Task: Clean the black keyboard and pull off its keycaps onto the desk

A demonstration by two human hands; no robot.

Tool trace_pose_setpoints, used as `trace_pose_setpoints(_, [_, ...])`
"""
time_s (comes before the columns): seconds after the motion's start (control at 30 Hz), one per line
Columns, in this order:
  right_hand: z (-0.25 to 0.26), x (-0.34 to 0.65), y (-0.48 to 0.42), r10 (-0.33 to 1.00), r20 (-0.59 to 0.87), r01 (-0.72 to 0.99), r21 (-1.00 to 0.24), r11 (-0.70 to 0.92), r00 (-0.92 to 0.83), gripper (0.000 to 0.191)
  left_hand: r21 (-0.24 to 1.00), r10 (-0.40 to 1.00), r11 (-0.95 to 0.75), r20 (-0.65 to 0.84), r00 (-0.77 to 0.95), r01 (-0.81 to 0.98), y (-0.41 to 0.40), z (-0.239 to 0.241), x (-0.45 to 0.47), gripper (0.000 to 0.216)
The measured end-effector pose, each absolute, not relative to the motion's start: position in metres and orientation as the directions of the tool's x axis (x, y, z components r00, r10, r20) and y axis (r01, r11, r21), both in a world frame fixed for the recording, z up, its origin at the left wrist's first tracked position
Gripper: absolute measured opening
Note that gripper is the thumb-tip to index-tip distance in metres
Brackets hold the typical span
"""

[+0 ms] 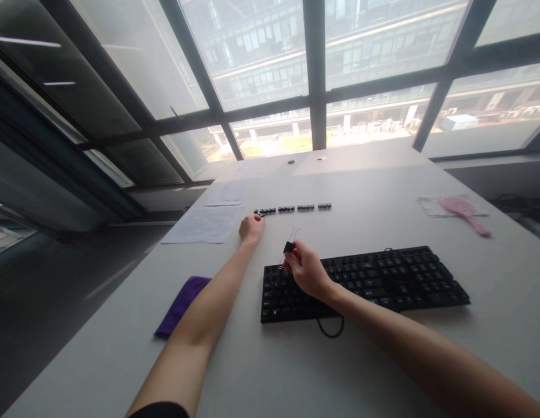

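My right hand hovers over the left end of a black keyboard and pinches a small black binder clip with wire handles. My left hand is stretched forward with its fingers curled, at the left end of a row of black keycaps laid out on the white table. Its fingertips touch or hold the nearest keycap; I cannot make out which.
Printed paper sheets lie at the far left, a purple cloth near my left forearm. A pink hairbrush on a plastic sleeve rests at the far right. Large windows stand behind the table.
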State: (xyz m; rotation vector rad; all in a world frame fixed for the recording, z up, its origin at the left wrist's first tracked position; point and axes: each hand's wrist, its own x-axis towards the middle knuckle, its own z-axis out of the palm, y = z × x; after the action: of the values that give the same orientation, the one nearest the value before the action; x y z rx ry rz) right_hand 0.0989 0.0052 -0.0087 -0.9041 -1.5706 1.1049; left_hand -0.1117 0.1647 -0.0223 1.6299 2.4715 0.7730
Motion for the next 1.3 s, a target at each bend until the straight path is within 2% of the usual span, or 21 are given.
trace_pose_setpoints(0.23, [-0.007,0.1,0.004,0.923,0.293,0.047,-0.948,0.314,-0.251,0.014,0.462,0.87,0.298,0.228,-0.437,0.835,0.157,-0.023,-0.116,0.02])
trace_pose_setpoints(1.0, [-0.008,0.099,0.004,0.92,0.306,0.022,-0.947,0.32,-0.245,0.014,0.449,0.874,0.346,0.165,-0.457,0.824,0.161,-0.014,-0.109,0.021])
trace_pose_setpoints(1.17, [-0.007,0.099,0.008,0.941,0.295,-0.06,-0.955,0.289,-0.163,0.011,0.438,0.909,0.301,0.135,-0.393,0.847,0.145,0.003,-0.114,0.021])
trace_pose_setpoints(1.3, [0.0,0.102,0.011,0.949,0.287,-0.059,-0.958,0.281,-0.131,0.01,0.412,0.963,0.179,0.113,-0.245,0.893,0.101,0.015,-0.113,0.014])
